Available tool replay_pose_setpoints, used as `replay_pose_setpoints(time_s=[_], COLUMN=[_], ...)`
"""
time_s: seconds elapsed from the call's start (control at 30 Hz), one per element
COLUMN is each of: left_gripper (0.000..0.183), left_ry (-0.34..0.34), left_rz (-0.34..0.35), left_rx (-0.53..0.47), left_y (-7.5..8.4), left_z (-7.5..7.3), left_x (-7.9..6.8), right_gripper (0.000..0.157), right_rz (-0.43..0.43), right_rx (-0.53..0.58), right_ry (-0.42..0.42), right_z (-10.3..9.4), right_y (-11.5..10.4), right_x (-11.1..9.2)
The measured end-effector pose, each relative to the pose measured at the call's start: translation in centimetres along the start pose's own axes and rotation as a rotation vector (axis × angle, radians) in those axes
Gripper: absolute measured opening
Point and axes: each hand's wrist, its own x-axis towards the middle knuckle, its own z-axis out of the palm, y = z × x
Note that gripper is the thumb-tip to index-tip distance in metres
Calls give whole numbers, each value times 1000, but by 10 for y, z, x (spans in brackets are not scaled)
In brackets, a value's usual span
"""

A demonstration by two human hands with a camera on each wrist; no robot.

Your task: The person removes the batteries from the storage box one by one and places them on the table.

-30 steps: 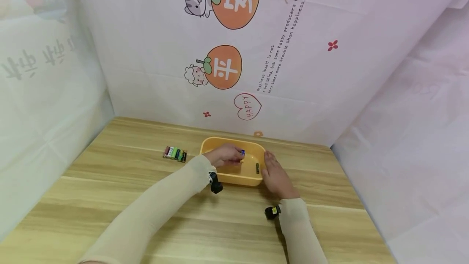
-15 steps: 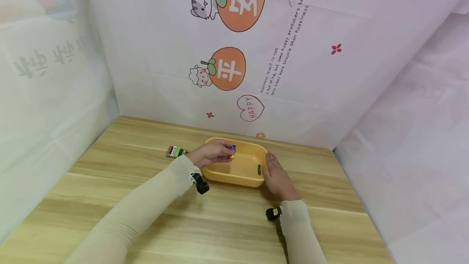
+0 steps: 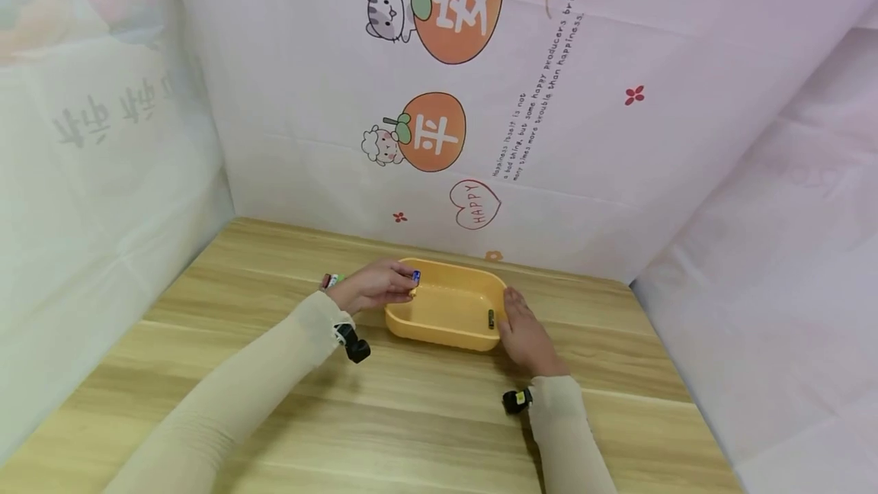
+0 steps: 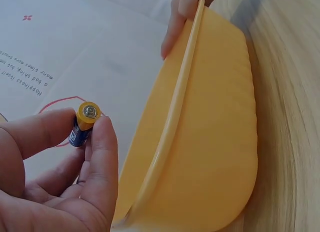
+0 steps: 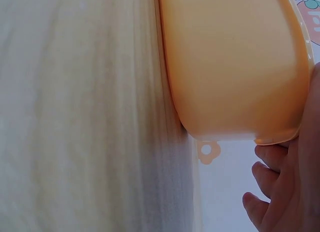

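Note:
My left hand [image 3: 373, 284] pinches a blue and yellow battery [image 4: 79, 134] between thumb and fingertips, its yellow end facing the left wrist camera. It holds the battery over the left end of a yellow plastic basin [image 3: 442, 335]. A dark green battery [image 3: 491, 319] lies inside the basin near the right end. My right hand [image 3: 531, 338] rests against the basin's right end, its fingers fairly straight along the rim. In the right wrist view the fingertips [image 5: 267, 179] show beyond the basin's outer wall.
Left of the basin, several batteries [image 3: 331, 280] lie on the wooden table [image 3: 411, 418], mostly hidden behind my left hand. A printed cloth wall [image 3: 315, 197] rises behind the basin, and more cloth hangs at both sides.
My left hand has lifted the blue and yellow battery from within the basin and carried it left, now covering most of the battery row. My right hand stays at the basin's end.

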Motion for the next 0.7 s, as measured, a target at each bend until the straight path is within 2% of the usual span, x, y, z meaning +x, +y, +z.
replay_pose_setpoints(time_s=[0.2,0.43,0.57,0.7], left_gripper=[48,47,50,53], left_ry=[10,42,22,4], left_rz=[-7,16,27,37], left_rx=[-20,21,27,21], left_y=[-4,-5,-2,1], left_z=[-13,-34,-45,-55], left_x=[-4,-10,-11,-14], right_gripper=[56,56,56,56], right_rz=[-2,-32,-50,-32], right_rx=[-19,-18,-37,-27], right_ry=[-4,22,33,31], right_z=[6,7,7,4], right_y=[2,1,3,4], right_x=[-2,1,5,5])
